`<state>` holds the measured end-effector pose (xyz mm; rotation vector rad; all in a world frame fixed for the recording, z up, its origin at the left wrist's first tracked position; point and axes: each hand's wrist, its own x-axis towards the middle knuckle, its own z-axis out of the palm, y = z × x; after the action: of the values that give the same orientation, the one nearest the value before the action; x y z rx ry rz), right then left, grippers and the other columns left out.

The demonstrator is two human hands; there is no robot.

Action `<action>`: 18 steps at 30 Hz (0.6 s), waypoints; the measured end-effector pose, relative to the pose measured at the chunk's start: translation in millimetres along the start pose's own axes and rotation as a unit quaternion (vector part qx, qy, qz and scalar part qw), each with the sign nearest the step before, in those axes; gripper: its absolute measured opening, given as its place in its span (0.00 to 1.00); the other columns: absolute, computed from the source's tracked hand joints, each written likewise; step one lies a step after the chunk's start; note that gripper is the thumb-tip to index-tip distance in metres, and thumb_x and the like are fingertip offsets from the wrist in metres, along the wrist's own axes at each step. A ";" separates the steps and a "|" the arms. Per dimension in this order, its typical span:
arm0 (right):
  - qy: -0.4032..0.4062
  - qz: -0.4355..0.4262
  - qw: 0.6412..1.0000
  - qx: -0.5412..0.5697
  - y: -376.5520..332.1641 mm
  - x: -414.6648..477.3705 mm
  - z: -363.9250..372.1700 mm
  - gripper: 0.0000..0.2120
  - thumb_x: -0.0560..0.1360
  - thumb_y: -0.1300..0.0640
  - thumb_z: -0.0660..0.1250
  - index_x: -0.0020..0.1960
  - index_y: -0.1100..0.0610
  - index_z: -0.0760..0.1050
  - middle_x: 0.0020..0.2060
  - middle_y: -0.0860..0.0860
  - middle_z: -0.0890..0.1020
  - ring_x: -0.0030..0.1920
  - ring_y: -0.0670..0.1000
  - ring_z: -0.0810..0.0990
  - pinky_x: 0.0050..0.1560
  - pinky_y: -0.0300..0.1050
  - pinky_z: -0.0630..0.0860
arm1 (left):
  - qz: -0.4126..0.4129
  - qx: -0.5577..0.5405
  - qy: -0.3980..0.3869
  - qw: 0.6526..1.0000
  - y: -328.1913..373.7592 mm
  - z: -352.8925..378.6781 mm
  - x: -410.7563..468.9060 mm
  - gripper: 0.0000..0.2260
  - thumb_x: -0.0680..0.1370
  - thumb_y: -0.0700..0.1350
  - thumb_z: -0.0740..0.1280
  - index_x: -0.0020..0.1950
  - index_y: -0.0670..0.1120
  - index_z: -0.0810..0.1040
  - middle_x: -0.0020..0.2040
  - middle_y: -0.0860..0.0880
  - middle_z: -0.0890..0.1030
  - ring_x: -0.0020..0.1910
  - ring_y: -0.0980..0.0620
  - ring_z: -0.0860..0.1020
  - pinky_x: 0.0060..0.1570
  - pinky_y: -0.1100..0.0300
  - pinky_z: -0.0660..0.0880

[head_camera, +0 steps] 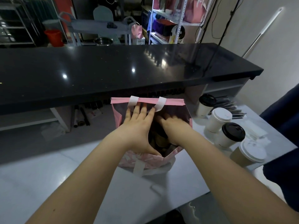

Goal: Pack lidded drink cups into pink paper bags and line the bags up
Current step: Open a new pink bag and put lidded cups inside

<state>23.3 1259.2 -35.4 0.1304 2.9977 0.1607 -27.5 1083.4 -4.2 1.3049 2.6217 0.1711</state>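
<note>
Left hand [139, 126] spread inside our pink bag [145, 100], right hand [169, 125] blurred, grip unreadable; we risk tearing the paper.

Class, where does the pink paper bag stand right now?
Head view: the pink paper bag stands mid-frame on the white table, left hand and right hand in its open mouth, lidded cups to its right.

Beyond a glossy black counter [113, 70] stand an orange bucket [54, 38] and white shelving [182, 18].
</note>
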 end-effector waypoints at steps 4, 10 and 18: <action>-0.045 0.016 0.997 0.059 7.8 1.4 18.2 0.39 0.71 0.60 0.70 0.75 0.48 0.53 0.71 0.56 0.64 0.68 0.61 0.66 0.64 0.56 0.71 | -0.005 0.009 0.050 0.999 -3.6 -0.5 -0.2 0.62 0.60 0.76 0.68 0.77 0.52 0.33 0.78 0.49 0.32 0.62 0.54 0.14 0.63 0.47 0.21; -0.129 -0.031 0.990 0.047 8.4 0.7 36.2 0.40 0.77 0.34 0.55 0.76 0.41 0.31 0.76 0.50 0.31 0.77 0.53 0.32 0.75 0.55 0.38 | -0.017 0.023 0.078 0.997 -6.9 -0.4 0.8 0.62 0.58 0.78 0.64 0.78 0.51 0.35 0.79 0.48 0.36 0.75 0.47 0.27 0.71 0.41 0.30; -0.152 -0.026 0.987 0.050 9.7 0.6 29.9 0.40 0.76 0.32 0.54 0.76 0.40 0.31 0.77 0.47 0.32 0.77 0.54 0.32 0.75 0.59 0.36 | -0.016 0.024 0.114 0.993 -1.3 -2.7 -5.5 0.56 0.65 0.73 0.67 0.80 0.51 0.41 0.81 0.49 0.43 0.78 0.48 0.36 0.75 0.42 0.38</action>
<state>27.6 1271.8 -63.8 0.0788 2.7007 -0.0160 -25.9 1078.2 -1.2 1.3295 2.8512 0.2704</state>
